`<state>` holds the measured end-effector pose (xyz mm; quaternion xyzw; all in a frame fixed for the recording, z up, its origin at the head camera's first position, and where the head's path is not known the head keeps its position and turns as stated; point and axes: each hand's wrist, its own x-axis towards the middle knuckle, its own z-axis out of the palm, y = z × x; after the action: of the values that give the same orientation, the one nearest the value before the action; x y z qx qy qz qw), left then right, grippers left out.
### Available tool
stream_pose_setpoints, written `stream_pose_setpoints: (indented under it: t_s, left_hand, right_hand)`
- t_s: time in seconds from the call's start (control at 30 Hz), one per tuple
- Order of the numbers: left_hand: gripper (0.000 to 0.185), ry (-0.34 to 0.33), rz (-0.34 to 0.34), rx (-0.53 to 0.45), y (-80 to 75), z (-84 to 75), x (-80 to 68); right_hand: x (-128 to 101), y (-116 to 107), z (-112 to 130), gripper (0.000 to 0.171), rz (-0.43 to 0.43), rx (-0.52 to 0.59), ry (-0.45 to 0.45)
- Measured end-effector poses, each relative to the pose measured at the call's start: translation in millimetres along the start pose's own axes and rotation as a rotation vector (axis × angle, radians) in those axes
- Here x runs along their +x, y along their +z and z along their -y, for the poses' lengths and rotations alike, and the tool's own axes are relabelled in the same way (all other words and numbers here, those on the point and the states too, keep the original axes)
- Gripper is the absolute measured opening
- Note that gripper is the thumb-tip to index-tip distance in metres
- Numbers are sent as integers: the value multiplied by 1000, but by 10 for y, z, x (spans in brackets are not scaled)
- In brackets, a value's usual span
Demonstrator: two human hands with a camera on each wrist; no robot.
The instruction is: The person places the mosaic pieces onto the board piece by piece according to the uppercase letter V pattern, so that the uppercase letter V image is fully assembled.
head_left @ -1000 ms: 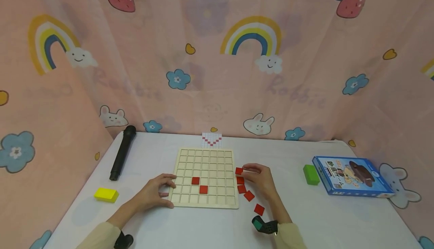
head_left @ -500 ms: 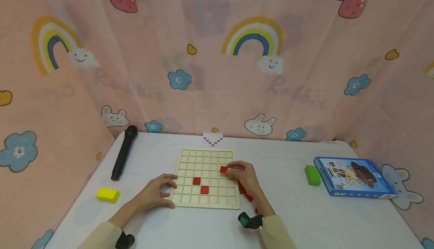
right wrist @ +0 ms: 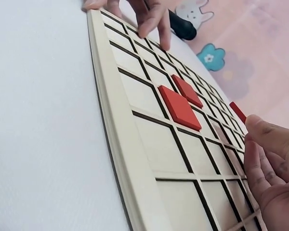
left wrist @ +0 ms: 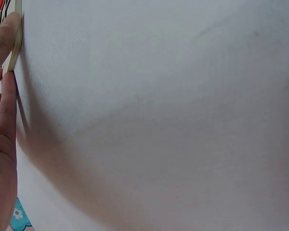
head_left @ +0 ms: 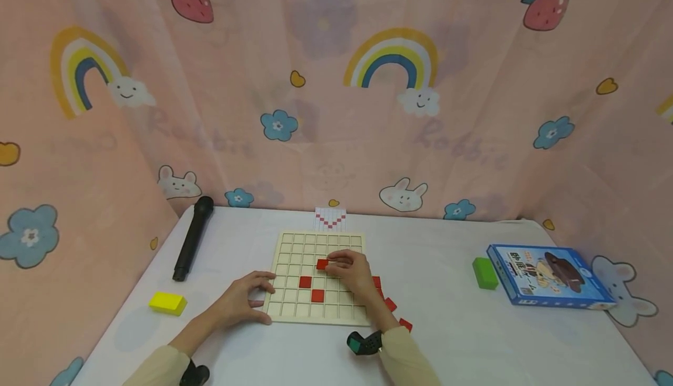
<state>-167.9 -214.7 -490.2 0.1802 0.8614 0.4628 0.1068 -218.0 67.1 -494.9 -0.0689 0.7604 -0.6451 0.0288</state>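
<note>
Pinching red tile (head_left: 322,264), right hand (head_left: 352,274) seemingly above board (head_left: 294,310)

Blue box (head_left: 549,275), flat at the right of the worktop (head_left: 473,339): dark East Asian characters printed on the pale left part of its lid; the closing characters appear to read "ゲーム", the leading ones are too blurred to confirm. Small print along its near side: illegible. Pink curtain (head_left: 336,161), behind the worktop: faint cursive lettering at left and right of centre; a capital "R" can be made out, the remaining letters cannot. Paper card (head_left: 330,220), at the worktop's far edge: a V of red squares on a printed grid.
</note>
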Motion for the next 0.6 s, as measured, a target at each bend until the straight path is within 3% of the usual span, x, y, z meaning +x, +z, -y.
stream_pose_setpoints:
  t_s: [0.23, 0.43, 0.6]
  left_hand:
    - [51, -22, -4, -9, 15, 10, -5]
    - [50, -16, 0, -3, 10, -2, -7]
    - [49, -26, 8, -14, 6, 1, 0]
  right_hand:
    - [40, 198, -8, 23, 25, -38, -30]
    - [44, 310, -1, 21, 21, -81, -129]
    - [55, 404, 31, 20, 29, -138, -123]
